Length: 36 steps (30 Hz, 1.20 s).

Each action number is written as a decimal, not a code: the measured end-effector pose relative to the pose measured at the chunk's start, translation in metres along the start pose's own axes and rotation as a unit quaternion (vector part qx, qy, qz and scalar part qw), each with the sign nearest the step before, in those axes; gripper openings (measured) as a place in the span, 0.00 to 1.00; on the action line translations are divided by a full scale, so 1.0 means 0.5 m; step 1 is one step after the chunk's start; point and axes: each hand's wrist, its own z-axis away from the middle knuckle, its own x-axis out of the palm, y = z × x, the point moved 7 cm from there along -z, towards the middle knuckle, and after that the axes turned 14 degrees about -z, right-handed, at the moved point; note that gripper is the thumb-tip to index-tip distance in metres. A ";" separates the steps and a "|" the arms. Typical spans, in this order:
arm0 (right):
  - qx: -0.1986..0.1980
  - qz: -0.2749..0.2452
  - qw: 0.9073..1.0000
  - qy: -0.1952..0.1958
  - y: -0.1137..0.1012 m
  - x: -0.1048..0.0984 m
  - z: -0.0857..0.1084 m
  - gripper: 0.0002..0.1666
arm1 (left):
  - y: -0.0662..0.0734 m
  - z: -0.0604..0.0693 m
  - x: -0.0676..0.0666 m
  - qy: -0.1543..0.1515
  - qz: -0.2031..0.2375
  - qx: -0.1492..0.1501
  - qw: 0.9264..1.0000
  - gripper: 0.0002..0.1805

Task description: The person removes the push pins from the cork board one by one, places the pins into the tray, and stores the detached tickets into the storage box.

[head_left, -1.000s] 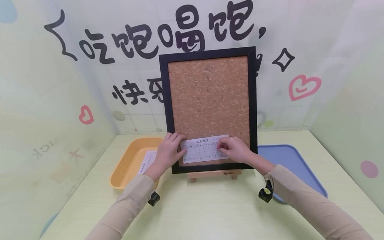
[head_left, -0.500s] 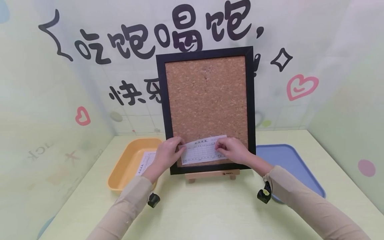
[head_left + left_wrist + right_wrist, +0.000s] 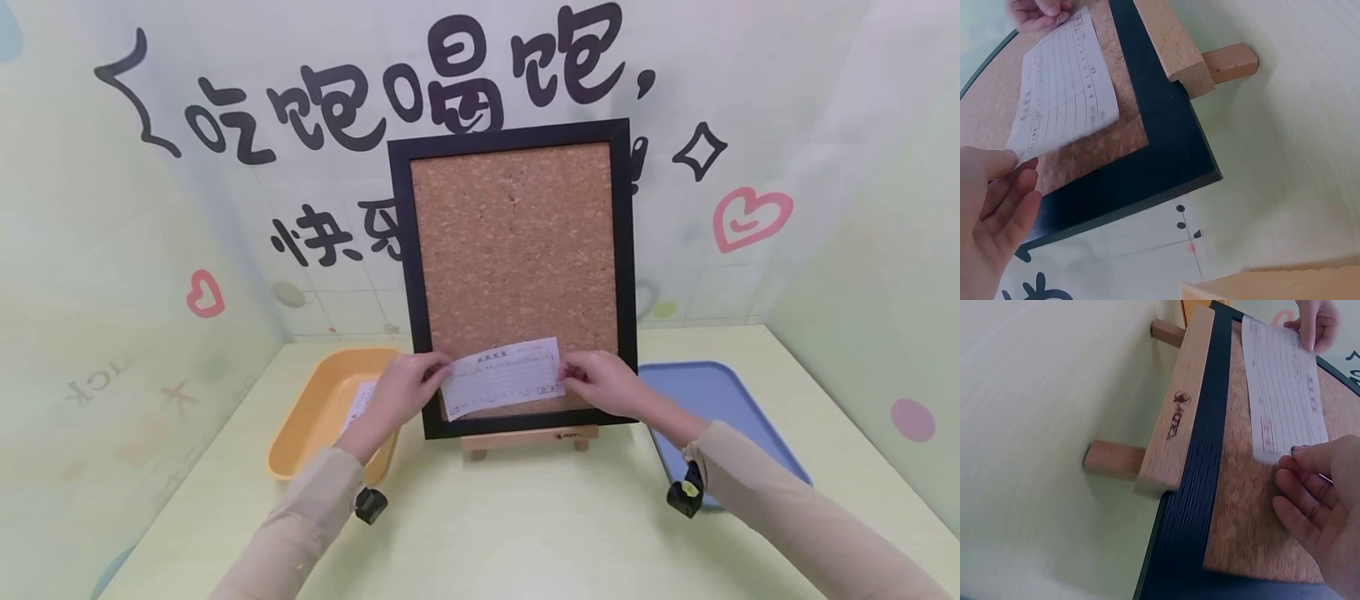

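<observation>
A white printed paper form stands tilted in front of the lower part of a black-framed cork board. My left hand pinches the form's left end between thumb and fingers; the left wrist view shows that end bowed off the cork. At the form's right edge is my right hand, with thumb and forefinger together. Between their tips a small dark, shiny thing, which looks like a pin, barely shows. Whether these fingers also grip the paper is hard to tell.
A small wooden easel supports the board on the pale table. To the left stands an orange tray with another printed sheet. A blue tray lies at right, partly behind the right forearm.
My right hand has moved from the form's face to its right edge. My left hand has shifted left and slightly down, and the form has moved left with it, now more bowed.
</observation>
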 end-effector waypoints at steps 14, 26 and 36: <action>0.008 0.026 1.000 0.005 0.052 -0.078 0.088 0.03 | -0.096 0.077 -0.044 0.035 0.048 -0.040 0.997 0.03; 0.038 0.043 0.998 0.024 0.108 -0.131 0.140 0.04 | -0.187 0.163 -0.084 0.041 0.030 -0.120 0.991 0.06; 0.076 0.059 0.995 0.025 0.158 -0.145 0.164 0.02 | -0.259 0.215 -0.120 0.073 0.017 -0.171 0.982 0.07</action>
